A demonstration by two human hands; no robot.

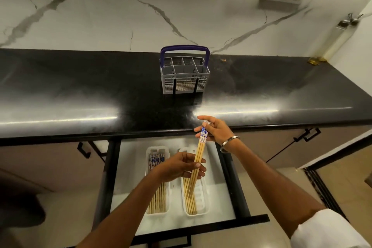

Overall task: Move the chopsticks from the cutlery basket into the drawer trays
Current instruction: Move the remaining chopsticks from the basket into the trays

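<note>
- Both hands hold a bundle of chopsticks (198,159) above the open drawer (175,221)
- Right hand (216,131) pinches the patterned far ends
- Left hand (181,166) closes around the middle of the bundle
- Bundle tips hang over the right tray (203,193), which has chopsticks in it
- Left tray (150,150) is filled with chopsticks
- Basket (184,75) stands on the counter (80,86), far from the hands

Open right half of right tray (203,197); left tray (168,197) packed with chopsticks (159,199)
</note>
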